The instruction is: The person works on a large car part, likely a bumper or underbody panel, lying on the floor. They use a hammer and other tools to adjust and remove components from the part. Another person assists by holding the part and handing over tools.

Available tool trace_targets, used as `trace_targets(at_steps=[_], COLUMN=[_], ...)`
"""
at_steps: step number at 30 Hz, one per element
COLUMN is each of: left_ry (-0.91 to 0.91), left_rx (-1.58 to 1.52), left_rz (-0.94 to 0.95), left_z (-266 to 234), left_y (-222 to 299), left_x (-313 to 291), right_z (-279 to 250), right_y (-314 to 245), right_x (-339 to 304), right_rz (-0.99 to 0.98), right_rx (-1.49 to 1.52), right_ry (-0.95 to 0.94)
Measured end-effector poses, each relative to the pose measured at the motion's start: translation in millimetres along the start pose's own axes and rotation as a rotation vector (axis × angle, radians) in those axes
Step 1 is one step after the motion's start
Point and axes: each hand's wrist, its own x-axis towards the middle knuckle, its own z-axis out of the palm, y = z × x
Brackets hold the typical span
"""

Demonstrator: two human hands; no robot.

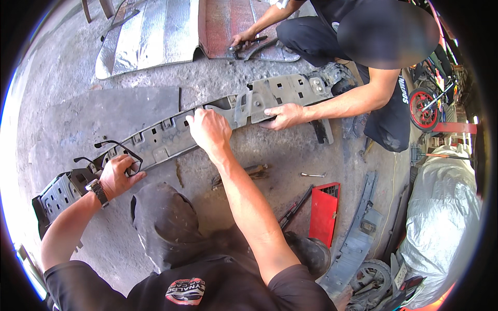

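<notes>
A long grey bumper beam (168,136) with square cut-outs lies slantwise across the floor ahead of me. My right hand (210,129) is closed over its upper edge near the middle, fingertips curled partly out of sight. Farther left, my left hand (118,176), with a watch (96,189) on the wrist, rests at the beam. Black-framed eyeglasses (136,154) sit between its thumb and fingers, temples pointing away. At the beam's right end, a co-worker's hand (288,115) supports the wider plate (280,96). The co-worker's other hand (244,39) grips a dark-handled tool (255,40).
Silver insulating sheet (150,36) spreads at the back. Beneath the beam lies a dark mat (72,116). An open red case (324,215), a small wrench (313,175) and a long grey panel (353,238) are right. Beyond are a silver cover (441,207) and a red motorcycle wheel (424,109).
</notes>
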Motion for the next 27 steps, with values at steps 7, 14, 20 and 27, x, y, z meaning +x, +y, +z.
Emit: trace_targets(at_steps=[7,14,20,27], left_ry=[0.007,0.017,-0.004,-0.075], left_rx=[-0.060,-0.060,-0.090,-0.156], left_rz=[-0.007,-0.006,-0.023,-0.077], left_z=[4.0,0.7,2.2,-3.7], left_y=[-1.8,-0.3,-3.8,-8.0], left_x=[0.4,-0.5,-0.1,3.8], right_z=[-4.2,-4.6,-2.0,-1.4], right_y=[-2.5,-5.1,-2.7,-6.8], right_x=[-2.1,-1.4,-3.7,0.2], right_rz=[0.021,0.020,-0.008,-0.009], right_rx=[-0.008,-0.020,-0.028,-0.042], right_ry=[-0.014,-0.015,0.000,0.097])
